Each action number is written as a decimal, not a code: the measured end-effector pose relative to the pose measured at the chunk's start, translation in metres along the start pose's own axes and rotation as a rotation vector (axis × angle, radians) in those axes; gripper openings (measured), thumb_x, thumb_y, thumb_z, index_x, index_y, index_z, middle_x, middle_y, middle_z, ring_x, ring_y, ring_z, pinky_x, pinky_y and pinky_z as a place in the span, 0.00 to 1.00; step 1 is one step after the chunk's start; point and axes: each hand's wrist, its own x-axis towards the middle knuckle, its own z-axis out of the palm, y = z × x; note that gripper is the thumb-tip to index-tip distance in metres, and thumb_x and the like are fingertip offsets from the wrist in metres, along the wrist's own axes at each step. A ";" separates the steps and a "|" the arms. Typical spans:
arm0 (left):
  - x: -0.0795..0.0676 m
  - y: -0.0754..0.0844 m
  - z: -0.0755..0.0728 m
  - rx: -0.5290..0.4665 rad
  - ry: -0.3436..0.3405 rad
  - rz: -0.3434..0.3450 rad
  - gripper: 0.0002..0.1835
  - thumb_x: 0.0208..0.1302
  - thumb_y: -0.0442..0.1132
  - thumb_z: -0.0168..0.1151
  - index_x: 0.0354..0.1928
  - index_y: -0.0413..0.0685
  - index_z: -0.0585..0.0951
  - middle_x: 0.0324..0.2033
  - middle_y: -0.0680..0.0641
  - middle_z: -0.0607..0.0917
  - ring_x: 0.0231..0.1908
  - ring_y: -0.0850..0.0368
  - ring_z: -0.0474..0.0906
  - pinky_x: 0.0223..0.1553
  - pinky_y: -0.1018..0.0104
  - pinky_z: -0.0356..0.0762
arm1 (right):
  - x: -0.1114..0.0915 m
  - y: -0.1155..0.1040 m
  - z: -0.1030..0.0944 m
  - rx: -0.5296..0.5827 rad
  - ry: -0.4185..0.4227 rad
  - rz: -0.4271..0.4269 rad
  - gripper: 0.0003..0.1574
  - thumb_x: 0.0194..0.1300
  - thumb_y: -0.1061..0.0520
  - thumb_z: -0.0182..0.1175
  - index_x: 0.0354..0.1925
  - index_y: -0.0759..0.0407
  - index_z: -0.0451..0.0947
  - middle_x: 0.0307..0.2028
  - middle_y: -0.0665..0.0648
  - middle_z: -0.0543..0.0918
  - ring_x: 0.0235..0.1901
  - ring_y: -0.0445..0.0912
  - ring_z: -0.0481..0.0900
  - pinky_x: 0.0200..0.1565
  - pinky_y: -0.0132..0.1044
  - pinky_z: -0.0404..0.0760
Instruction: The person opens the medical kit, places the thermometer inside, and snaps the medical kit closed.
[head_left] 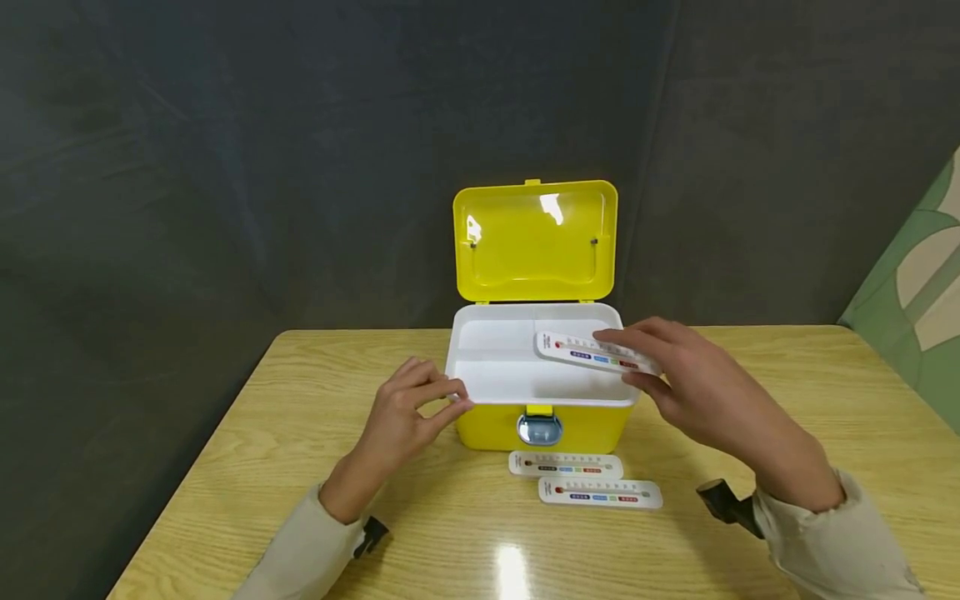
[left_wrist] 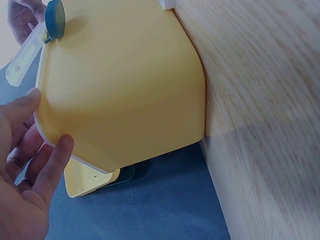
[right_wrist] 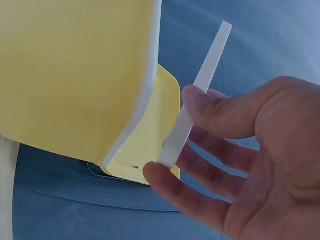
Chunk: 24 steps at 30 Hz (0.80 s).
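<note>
A yellow box (head_left: 480, 429) stands on the table with its lid (head_left: 536, 242) raised and a white divided tray (head_left: 487, 379) in its top. My right hand (head_left: 693, 387) pinches a white strip thermometer (head_left: 581, 350) by its right end, tilted over the tray's right side. In the right wrist view the thermometer (right_wrist: 205, 75) shows edge-on between thumb and fingers, beside the box's rim. My left hand (head_left: 416, 404) holds the box's front left corner, thumb and fingertips at the white rim. Two more thermometers, a rear one (head_left: 566, 465) and a front one (head_left: 600, 493), lie before the box.
A grey-blue latch (head_left: 539, 429) hangs on the box's front. Behind the wooden table (head_left: 300, 433) rises a dark cloth backdrop (head_left: 337, 167). A green, leaf-patterned panel (head_left: 915, 292) stands off the table's right edge.
</note>
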 end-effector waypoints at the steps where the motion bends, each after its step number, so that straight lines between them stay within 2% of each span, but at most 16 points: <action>1: 0.000 0.000 0.000 0.001 0.003 0.003 0.08 0.48 0.36 0.78 0.30 0.50 0.87 0.25 0.54 0.77 0.30 0.61 0.68 0.32 0.73 0.69 | 0.000 0.000 0.001 0.002 -0.002 -0.002 0.34 0.58 0.64 0.71 0.62 0.48 0.78 0.49 0.57 0.82 0.40 0.50 0.78 0.40 0.45 0.81; 8: -0.001 -0.002 0.004 -0.020 0.012 0.014 0.08 0.48 0.35 0.78 0.29 0.51 0.87 0.24 0.55 0.77 0.30 0.61 0.67 0.31 0.74 0.67 | -0.001 0.000 0.008 -0.018 0.032 -0.044 0.33 0.58 0.66 0.70 0.61 0.48 0.79 0.47 0.57 0.82 0.39 0.50 0.77 0.41 0.46 0.81; 15: -0.002 -0.001 0.007 -0.019 -0.006 -0.018 0.07 0.49 0.37 0.78 0.29 0.52 0.87 0.24 0.56 0.76 0.30 0.62 0.67 0.31 0.76 0.65 | -0.002 -0.005 0.017 -0.039 0.029 -0.037 0.31 0.58 0.66 0.70 0.59 0.48 0.80 0.49 0.57 0.83 0.48 0.55 0.80 0.48 0.54 0.83; 21: -0.002 0.000 0.008 -0.015 0.013 0.021 0.07 0.48 0.35 0.78 0.29 0.51 0.87 0.24 0.55 0.77 0.30 0.61 0.67 0.31 0.76 0.66 | -0.003 -0.009 0.020 -0.073 0.043 -0.028 0.29 0.57 0.65 0.71 0.57 0.49 0.82 0.48 0.56 0.84 0.47 0.53 0.81 0.46 0.51 0.84; 24: 0.000 0.001 0.006 0.005 0.001 0.022 0.07 0.49 0.35 0.78 0.29 0.50 0.87 0.25 0.53 0.78 0.31 0.61 0.68 0.32 0.78 0.66 | -0.002 -0.010 0.020 -0.079 0.054 -0.038 0.28 0.57 0.65 0.71 0.56 0.50 0.82 0.47 0.55 0.85 0.47 0.51 0.81 0.45 0.49 0.85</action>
